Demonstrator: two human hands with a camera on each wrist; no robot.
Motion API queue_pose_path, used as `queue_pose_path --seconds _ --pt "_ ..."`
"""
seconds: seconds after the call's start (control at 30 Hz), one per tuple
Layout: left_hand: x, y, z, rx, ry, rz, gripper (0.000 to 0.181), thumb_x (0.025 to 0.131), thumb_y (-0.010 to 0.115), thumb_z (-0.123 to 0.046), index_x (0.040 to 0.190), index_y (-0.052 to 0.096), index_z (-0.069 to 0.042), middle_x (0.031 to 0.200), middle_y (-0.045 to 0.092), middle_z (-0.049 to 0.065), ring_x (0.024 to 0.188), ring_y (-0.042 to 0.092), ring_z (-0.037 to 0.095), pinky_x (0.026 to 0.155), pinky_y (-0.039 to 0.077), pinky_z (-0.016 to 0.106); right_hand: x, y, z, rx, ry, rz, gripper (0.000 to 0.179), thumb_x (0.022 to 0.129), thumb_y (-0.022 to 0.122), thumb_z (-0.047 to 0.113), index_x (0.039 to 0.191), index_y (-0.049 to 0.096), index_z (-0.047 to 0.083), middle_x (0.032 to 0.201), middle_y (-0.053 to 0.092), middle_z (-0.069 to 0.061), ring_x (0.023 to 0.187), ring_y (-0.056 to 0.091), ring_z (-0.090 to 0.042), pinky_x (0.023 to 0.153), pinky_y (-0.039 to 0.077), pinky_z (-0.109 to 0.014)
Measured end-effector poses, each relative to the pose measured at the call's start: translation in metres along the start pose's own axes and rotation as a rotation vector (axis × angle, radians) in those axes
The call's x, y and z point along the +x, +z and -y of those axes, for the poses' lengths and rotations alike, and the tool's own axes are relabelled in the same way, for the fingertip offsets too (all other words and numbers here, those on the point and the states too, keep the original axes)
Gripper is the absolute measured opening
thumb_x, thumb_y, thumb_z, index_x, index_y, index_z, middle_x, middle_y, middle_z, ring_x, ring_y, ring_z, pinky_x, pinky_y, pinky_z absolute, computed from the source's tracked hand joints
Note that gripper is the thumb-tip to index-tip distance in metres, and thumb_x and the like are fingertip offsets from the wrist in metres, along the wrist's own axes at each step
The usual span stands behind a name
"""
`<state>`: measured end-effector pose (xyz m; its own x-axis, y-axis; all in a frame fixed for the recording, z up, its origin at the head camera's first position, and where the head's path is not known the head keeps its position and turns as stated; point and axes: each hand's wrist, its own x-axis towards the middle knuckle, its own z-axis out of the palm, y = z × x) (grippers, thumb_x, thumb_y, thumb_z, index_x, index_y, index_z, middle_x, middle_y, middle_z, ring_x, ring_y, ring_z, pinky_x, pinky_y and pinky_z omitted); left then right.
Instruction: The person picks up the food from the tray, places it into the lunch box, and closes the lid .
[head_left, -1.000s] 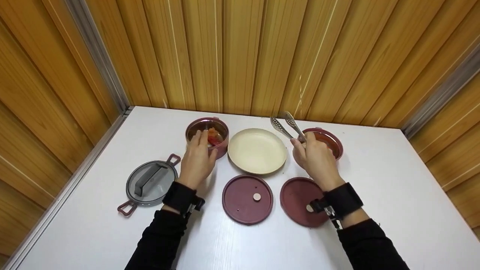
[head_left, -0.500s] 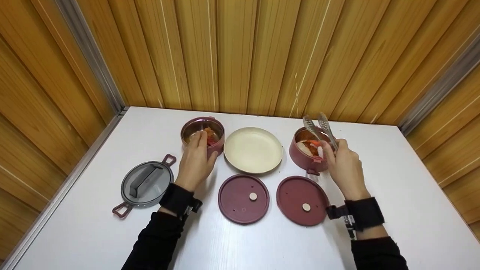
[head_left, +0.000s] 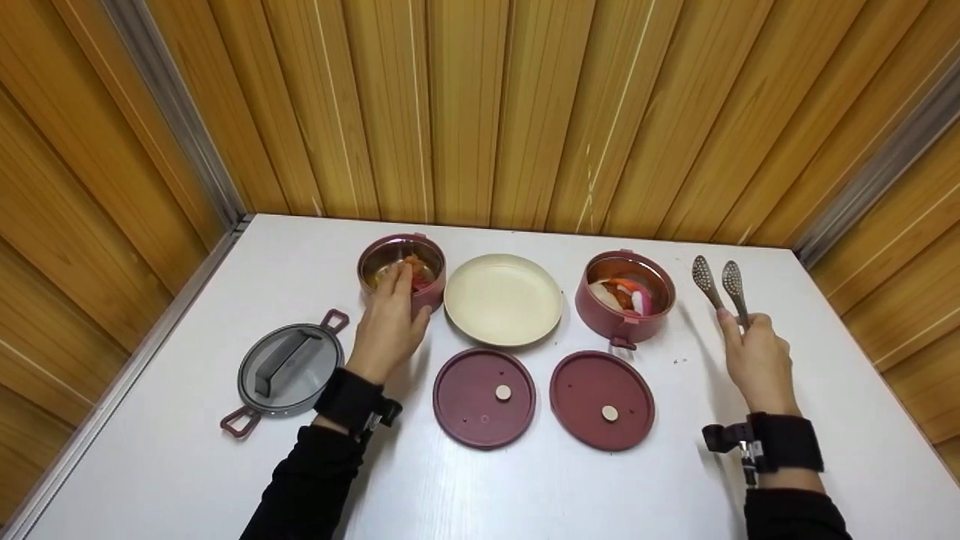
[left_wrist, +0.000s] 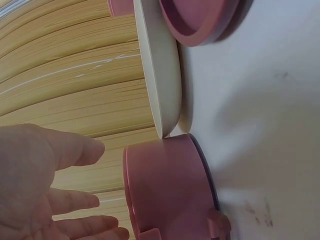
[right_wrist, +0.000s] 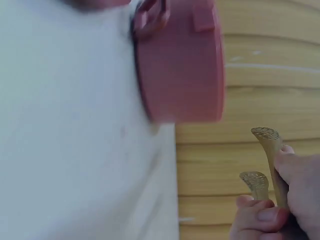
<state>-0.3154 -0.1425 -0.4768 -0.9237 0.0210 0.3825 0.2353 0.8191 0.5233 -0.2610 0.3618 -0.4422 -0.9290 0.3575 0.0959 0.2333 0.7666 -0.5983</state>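
My right hand (head_left: 761, 367) grips metal tongs (head_left: 731, 285) with perforated tips, spread apart and pointing away from me. It is to the right of the right-hand pink pot (head_left: 611, 311), which holds white, orange and brown pieces of food (head_left: 626, 295). My left hand (head_left: 390, 326) is held with extended fingers over the front of the left pink pot (head_left: 431, 300). The left wrist view shows those fingers (left_wrist: 75, 200) apart from the pot wall. Orange and red food (head_left: 417, 270) lies inside that pot, partly hidden by the fingers.
A cream plate (head_left: 502, 300) lies between the pots. In front are two round maroon lids (head_left: 480, 412) (head_left: 600, 390), each with a pale knob. A grey lid with a bar handle (head_left: 289, 367) lies at left, with pink loop handles at its ends. Wood-patterned panels (head_left: 465, 112) rise behind the white table.
My right hand with the tongs has moved right, away from over the right pot, uncovering its contents. The left hand has stayed at the left pot.
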Motion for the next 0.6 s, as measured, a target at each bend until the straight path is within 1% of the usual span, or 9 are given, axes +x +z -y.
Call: queue_pose_path --seconds 0.1,0.13,0.23,0.27,0.33,0.37,0.47,0.53,0.6 --pt "0.003 0.009 0.009 -0.009 -0.003 0.015 0.08 0.101 0.077 -0.027 0.169 0.042 -0.002 0.175 0.039 0.028 0.155 0.048 0.054 0.118 0.049 0.071 0.001 0.001 -0.013 -0.027 0.041 0.054 0.076 0.118 0.033 0.052 0.147 0.04 -0.018 0.138 0.053 -0.056 0.126 0.055 -0.074 0.1 0.049 -0.077" --pt "0.004 0.015 0.014 -0.007 -0.006 0.015 0.082 0.101 0.078 -0.03 0.17 0.041 -0.004 0.177 0.037 0.026 0.155 0.048 0.054 0.118 0.05 0.071 0.002 0.002 -0.017 -0.035 0.049 0.071 0.076 0.118 0.032 0.051 0.147 0.039 -0.019 0.138 0.051 -0.058 0.125 0.055 -0.075 0.099 0.05 -0.077" --pt "0.01 0.033 0.034 0.013 0.003 0.005 0.086 0.1 0.077 -0.038 0.172 0.039 -0.009 0.179 0.034 0.023 0.155 0.048 0.053 0.119 0.05 0.069 0.003 0.003 -0.024 -0.068 0.048 0.104 0.074 0.119 0.031 0.049 0.14 0.04 -0.021 0.131 0.051 -0.061 0.119 0.058 -0.075 0.094 0.052 -0.076" --pt "0.012 0.037 0.037 0.01 -0.001 0.011 0.088 0.099 0.079 -0.038 0.172 0.038 -0.009 0.18 0.033 0.023 0.155 0.048 0.053 0.122 0.049 0.068 0.003 0.003 -0.026 -0.076 0.046 0.115 0.073 0.119 0.031 0.048 0.137 0.041 -0.022 0.129 0.052 -0.062 0.116 0.059 -0.075 0.092 0.053 -0.075" --pt "0.013 0.04 0.04 0.018 0.023 -0.002 0.087 0.098 0.08 -0.036 0.17 0.042 -0.007 0.177 0.037 0.025 0.154 0.051 0.053 0.121 0.049 0.067 0.003 0.002 -0.03 -0.102 0.038 0.138 0.072 0.118 0.031 0.048 0.133 0.043 -0.021 0.125 0.054 -0.061 0.11 0.062 -0.073 0.087 0.054 -0.073" --pt "0.013 0.04 0.039 0.016 0.03 -0.008 0.087 0.097 0.081 -0.035 0.169 0.043 -0.006 0.176 0.039 0.026 0.153 0.051 0.052 0.121 0.049 0.067 0.004 0.001 -0.031 -0.119 0.035 0.149 0.071 0.118 0.031 0.048 0.131 0.043 -0.021 0.124 0.054 -0.061 0.109 0.063 -0.072 0.085 0.054 -0.072" --pt "0.009 0.027 0.025 0.019 0.046 -0.019 0.082 0.096 0.081 -0.028 0.166 0.046 -0.003 0.172 0.044 0.028 0.151 0.053 0.053 0.116 0.049 0.074 0.004 -0.002 -0.033 -0.168 0.039 0.189 0.074 0.118 0.029 0.053 0.128 0.044 -0.019 0.121 0.057 -0.058 0.105 0.065 -0.07 0.079 0.055 -0.068" --pt "0.002 0.013 0.009 -0.001 0.04 -0.017 0.081 0.095 0.081 -0.024 0.165 0.047 -0.001 0.171 0.045 0.029 0.15 0.053 0.055 0.114 0.048 0.077 0.004 -0.003 -0.034 -0.202 0.044 0.212 0.076 0.117 0.028 0.056 0.125 0.045 -0.018 0.118 0.06 -0.055 0.103 0.066 -0.069 0.076 0.056 -0.065" --pt "-0.004 -0.006 -0.011 -0.012 0.026 0.006 0.078 0.097 0.079 -0.019 0.165 0.047 0.002 0.17 0.045 0.032 0.148 0.054 0.058 0.114 0.049 0.077 0.004 -0.004 -0.034 -0.223 0.047 0.229 0.076 0.117 0.028 0.057 0.121 0.046 -0.017 0.112 0.062 -0.052 0.1 0.067 -0.068 0.073 0.055 -0.064"
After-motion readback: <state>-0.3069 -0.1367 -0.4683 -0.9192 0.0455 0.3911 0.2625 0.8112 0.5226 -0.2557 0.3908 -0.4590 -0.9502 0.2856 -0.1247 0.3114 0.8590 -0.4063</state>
